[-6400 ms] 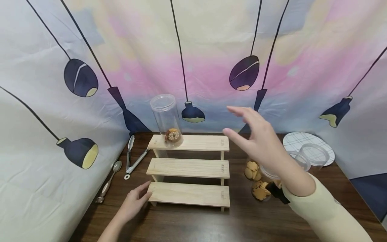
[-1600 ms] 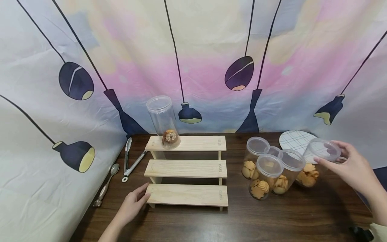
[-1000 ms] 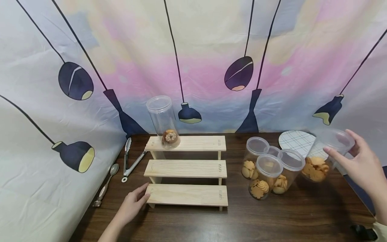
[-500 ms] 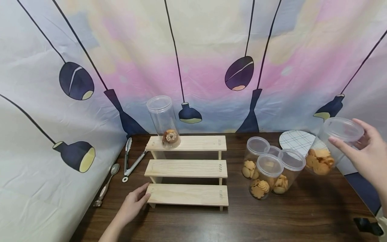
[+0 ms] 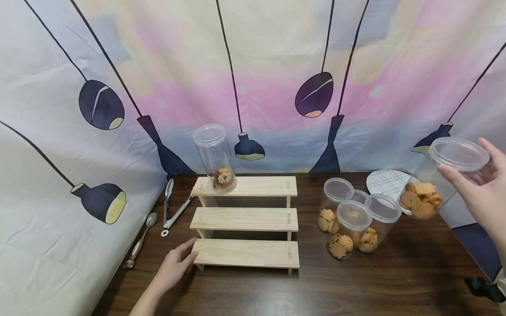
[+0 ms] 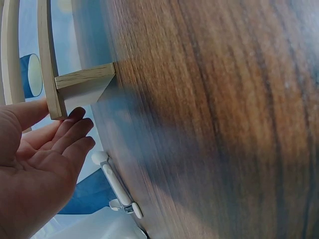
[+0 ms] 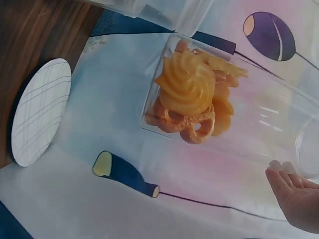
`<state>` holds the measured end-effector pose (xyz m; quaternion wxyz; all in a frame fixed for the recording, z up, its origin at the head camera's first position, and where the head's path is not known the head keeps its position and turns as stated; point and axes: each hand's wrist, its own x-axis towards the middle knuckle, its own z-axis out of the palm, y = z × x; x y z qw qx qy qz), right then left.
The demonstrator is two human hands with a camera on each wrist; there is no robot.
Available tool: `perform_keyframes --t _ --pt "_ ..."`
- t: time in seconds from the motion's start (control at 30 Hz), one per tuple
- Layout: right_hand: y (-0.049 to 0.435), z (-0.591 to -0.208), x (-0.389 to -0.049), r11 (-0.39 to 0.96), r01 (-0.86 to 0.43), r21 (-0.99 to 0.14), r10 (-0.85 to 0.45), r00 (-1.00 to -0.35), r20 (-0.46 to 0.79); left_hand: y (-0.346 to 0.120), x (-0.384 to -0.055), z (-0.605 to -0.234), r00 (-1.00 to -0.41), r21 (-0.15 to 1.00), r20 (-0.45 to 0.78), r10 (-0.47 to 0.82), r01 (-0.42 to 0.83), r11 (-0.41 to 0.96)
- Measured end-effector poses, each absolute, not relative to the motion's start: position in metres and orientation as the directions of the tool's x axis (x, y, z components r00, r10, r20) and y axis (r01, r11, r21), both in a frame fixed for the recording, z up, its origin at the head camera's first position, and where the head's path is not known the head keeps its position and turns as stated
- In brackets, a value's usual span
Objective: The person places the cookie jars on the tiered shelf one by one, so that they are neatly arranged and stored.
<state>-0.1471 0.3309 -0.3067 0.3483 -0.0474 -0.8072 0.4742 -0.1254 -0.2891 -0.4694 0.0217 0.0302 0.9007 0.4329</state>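
With the grip of our right hand clamped round the top of a clear cookie jar, we hold it up off the worktop, right of four grouped jars, while our left hand, thumb and fingers apart, touches a wooden stand's lowest step.

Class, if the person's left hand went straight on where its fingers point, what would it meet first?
First would probably come the left end of the bottom wooden shelf; the left hand is right at that edge, though exact contact is hard to judge.
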Motion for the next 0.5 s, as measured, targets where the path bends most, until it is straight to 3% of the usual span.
perform_keyframes --t 0.5 --pt "0.321 -0.285 -0.148 0.603 -0.345 -0.72 0.313 -0.728 0.61 -0.288 -0.126 -0.469 -0.998 0.772 -0.012 0.063 0.031 0.635"
